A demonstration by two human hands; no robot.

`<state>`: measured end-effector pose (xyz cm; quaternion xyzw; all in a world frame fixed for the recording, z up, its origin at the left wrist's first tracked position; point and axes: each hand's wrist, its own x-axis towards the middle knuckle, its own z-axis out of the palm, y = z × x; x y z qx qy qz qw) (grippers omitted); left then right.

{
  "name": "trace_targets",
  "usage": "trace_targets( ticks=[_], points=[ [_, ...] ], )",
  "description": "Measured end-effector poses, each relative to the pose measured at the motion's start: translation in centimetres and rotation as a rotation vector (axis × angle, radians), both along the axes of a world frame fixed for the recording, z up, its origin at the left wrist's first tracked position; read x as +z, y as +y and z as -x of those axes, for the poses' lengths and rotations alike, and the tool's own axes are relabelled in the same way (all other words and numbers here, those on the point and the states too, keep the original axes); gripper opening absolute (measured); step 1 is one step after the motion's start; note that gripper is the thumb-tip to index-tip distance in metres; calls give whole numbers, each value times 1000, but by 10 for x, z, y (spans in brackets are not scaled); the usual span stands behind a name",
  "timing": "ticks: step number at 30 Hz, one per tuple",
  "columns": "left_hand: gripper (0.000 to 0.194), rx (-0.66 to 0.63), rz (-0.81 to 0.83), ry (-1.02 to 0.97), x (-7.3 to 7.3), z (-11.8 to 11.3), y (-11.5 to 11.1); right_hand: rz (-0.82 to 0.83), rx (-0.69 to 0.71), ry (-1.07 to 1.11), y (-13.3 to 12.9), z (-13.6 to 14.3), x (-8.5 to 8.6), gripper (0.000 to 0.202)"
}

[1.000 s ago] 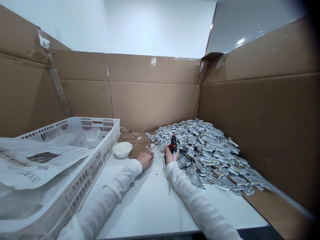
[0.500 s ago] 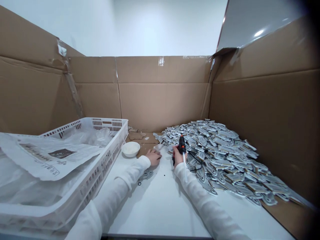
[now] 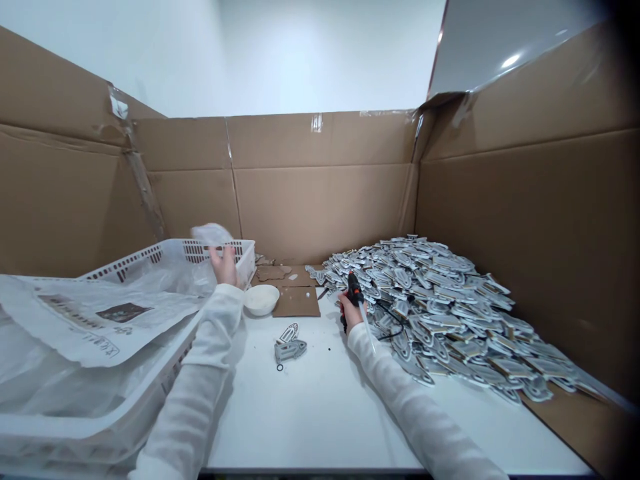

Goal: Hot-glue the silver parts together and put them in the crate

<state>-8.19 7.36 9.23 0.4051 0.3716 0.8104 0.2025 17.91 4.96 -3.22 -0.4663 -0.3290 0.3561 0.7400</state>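
Observation:
My left hand point(image 3: 225, 265) is raised over the far right corner of a white plastic crate point(image 3: 250, 261). Its fingers are closed on a pale, translucent piece point(image 3: 211, 233), blurred by motion. My right hand point(image 3: 353, 312) grips a black and orange hot glue gun point(image 3: 355, 288), with a clear glue stick point(image 3: 367, 327) protruding toward me. Between my arms, two flat grey boat-shaped pieces point(image 3: 290, 350) lie on the white table, a small black ring point(image 3: 280, 367) beside them. A white bowl point(image 3: 261, 300) stands right of my left hand.
A large heap of grey flat pieces point(image 3: 440, 300) covers the right side. Clear plastic bags and a printed sheet point(image 3: 100, 320) lie in the crate. A brown cardboard piece point(image 3: 297, 302) lies beside the bowl. Cardboard walls point(image 3: 325, 200) enclose the table.
My left hand has moved from the table's middle up and left to the crate with the pale piece, uncovering the cardboard and boat-shaped pieces. My right hand still holds the glue gun.

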Motion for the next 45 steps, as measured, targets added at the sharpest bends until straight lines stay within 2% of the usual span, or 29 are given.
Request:
trace_targets(
  ticks=[2,4,6,8,10,11,12,14,17,22,26,30,33,37,41,45],
  points=[
    [52,-60,96,-70,8,4,-10,8,13,-15,-1,1,2,23],
    [55,-189,233,73,3,-9,-27,15,24,-28,-3,2,4,24],
    [51,-360,366,464,-14,-32,-47,11,45,-41,-6,2,6,26],
    [41,-498,525,1000,-36,-54,-65,-2,86,-52,-8,4,7,31],
    [34,-504,647,1459,-57,-69,-78,-2,140,-60,-9,5,7,37],
    [32,-463,674,1610,-66,-73,-82,7,166,-64,-9,6,7,38],
    [31,-412,683,1704,-74,-75,-84,17,186,-64,-9,7,7,39],
    [26,-344,660,1760,-84,-74,-82,27,212,-51,-10,9,8,39],
    [22,-390,600,1584,-86,-70,-74,-1,262,-13,-15,13,14,35],
    [34,-730,699,847,-85,-78,-68,-62,494,-41,-34,24,28,31],
    [41,-870,751,518,-90,-86,-70,-66,583,-236,-42,28,30,26],
    [48,-934,806,410,-87,-86,-74,-190,528,-500,-44,28,28,22],
    [48,-946,799,394,-84,-86,-77,-304,487,-592,-47,28,27,21],
    [42,-948,774,402,-85,-87,-77,-302,495,-554,-49,31,25,23],
    [39,-911,790,379,-89,-88,-76,-255,561,-444,-47,34,21,26],
    [35,-946,739,355,-89,-87,-76,-231,600,-381,-45,35,18,28]
  ],
)
